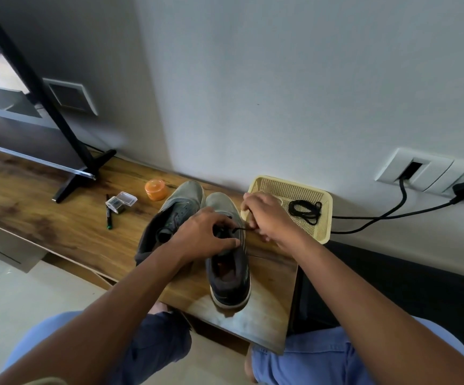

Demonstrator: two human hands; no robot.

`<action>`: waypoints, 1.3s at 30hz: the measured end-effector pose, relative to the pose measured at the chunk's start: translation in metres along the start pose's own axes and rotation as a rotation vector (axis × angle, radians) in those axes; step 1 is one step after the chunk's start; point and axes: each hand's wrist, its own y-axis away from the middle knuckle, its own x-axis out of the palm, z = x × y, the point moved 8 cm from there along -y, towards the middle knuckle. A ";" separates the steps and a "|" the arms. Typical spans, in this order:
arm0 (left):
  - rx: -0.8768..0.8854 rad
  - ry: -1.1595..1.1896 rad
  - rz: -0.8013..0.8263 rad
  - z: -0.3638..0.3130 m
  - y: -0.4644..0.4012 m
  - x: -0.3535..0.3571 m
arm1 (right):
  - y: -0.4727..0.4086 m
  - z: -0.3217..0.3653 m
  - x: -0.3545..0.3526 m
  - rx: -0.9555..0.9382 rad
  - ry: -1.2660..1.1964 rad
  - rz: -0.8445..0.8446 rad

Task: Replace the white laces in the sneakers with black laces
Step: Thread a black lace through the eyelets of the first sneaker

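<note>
Two grey sneakers side by side on wooden shelf (58, 226). Left hand (206, 234) grips tongue area of right sneaker (229, 270); right hand (264, 215) pinches black lace (242, 229) pulled taut from eyelet. Left sneaker (169, 215) unlaced. Spare black lace (306, 209) coiled in yellow basket (324, 218), far right

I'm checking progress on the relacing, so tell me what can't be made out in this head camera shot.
- Eyelets of the right sneaker: covered by the left hand, so how far the black lace is threaded is hidden.
- Right hand fingers: curled under, so the lace end is unseen.
- Left sneaker: partly behind the left forearm; lacing unclear.
- Pen markings: too small.
- Coiled lace in the basket: length unreadable.
</note>
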 end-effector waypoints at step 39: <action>-0.115 -0.027 0.038 0.020 -0.009 -0.002 | 0.021 0.095 -0.067 -0.380 -1.154 0.276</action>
